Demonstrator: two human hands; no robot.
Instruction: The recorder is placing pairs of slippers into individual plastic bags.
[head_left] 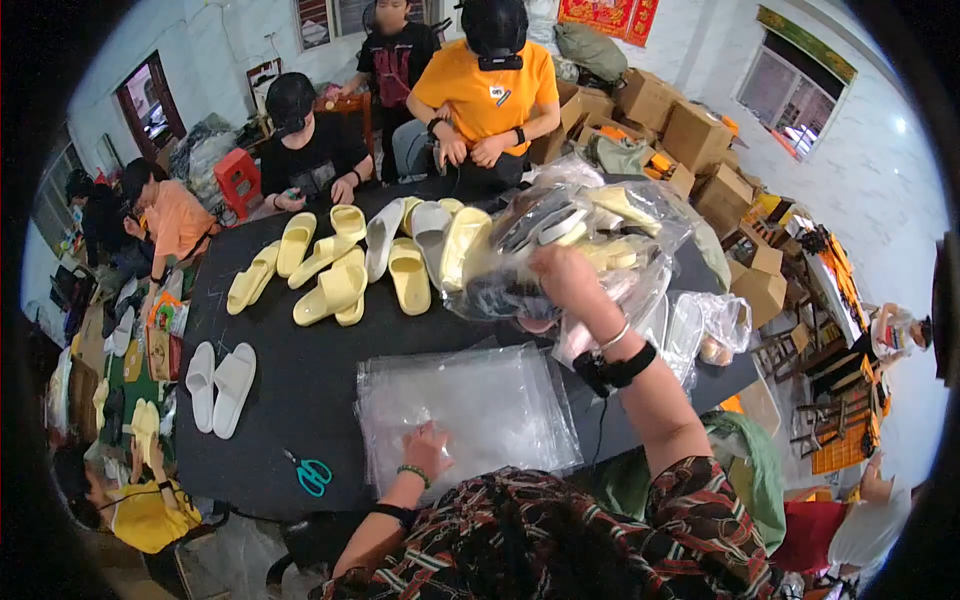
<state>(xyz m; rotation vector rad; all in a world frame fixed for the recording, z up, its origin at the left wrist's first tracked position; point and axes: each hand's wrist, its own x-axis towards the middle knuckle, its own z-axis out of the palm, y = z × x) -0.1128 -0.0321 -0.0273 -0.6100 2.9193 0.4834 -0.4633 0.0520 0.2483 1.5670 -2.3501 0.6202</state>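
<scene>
My left hand [427,450] lies with its fingers spread on a stack of clear plastic bags [490,400] at the table's near edge. My right hand [568,280] reaches out over a heap of slippers in clear plastic [625,245]. Its fingers are smeared by motion, so what they hold, if anything, does not show. Left of that heap, a loose yellow slipper [466,250] stands tilted beside a grey slipper [431,240]. More yellow slippers [335,288] lie farther left. A pale grey pair of slippers [234,390] rests at the left side.
Teal-handled scissors [313,476] lie on the black table [290,360] near its front left. Bagged slippers [685,325] sit at the right edge. Across the table are a person in orange [490,95] and a person in black [310,150]. Cardboard boxes [695,135] pile up behind.
</scene>
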